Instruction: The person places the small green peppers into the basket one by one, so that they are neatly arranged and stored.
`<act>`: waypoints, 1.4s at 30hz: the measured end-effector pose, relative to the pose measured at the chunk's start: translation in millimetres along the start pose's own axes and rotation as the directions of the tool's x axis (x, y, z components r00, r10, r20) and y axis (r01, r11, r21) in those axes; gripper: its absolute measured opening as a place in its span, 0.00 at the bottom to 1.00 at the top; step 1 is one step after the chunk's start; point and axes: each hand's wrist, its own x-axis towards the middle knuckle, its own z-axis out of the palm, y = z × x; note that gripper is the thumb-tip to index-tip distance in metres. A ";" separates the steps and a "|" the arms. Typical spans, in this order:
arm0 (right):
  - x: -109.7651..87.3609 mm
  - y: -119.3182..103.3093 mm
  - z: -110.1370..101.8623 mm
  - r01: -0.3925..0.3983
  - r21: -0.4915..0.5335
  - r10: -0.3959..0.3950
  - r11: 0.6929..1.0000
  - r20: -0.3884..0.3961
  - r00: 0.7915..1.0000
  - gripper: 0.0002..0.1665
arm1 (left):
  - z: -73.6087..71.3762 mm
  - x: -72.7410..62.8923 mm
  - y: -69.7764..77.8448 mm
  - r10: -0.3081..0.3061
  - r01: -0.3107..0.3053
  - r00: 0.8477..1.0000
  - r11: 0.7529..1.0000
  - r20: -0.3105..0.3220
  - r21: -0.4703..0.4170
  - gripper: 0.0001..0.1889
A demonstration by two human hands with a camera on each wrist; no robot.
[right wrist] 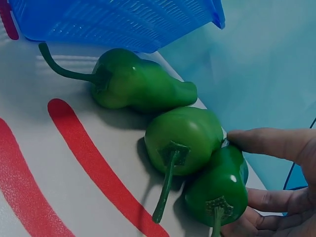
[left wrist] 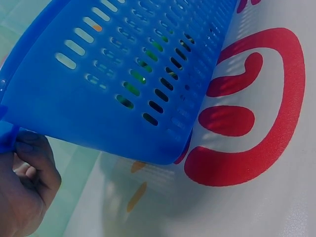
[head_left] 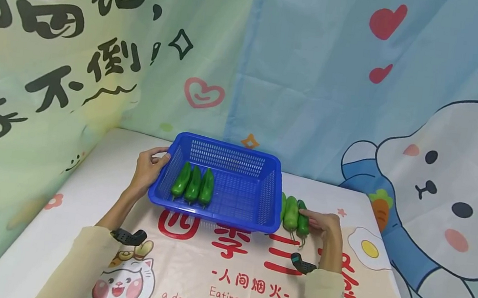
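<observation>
My left hand (head_left: 148, 168) grips the left rim of a blue plastic basket (head_left: 234, 192), its fingers curled at the edge in the left wrist view. Three green peppers (head_left: 193, 184) lie side by side at the basket's left end. Right of the basket, several more green peppers rest on the table, stems toward me. My right hand (head_left: 323, 222) holds the outermost, darker green pepper (right wrist: 217, 187), one finger over its top and others along its side. Against it leans a lighter green pepper (right wrist: 185, 140); another green pepper (right wrist: 140, 81) lies nearer the basket, partly hidden in the head view.
A printed mat (head_left: 223, 285) with red lettering and a cartoon cat covers part of the white table (head_left: 47, 235). Printed curtains (head_left: 297, 101) hang behind and at the left, close to the table's edges.
</observation>
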 end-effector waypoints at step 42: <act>-15.7 0.8 -26.4 -0.039 0.323 -0.004 0.946 0.131 0.991 0.36 | 4.0 0.7 -0.1 0.008 -0.008 1.000 1.000 -0.015 0.016 0.22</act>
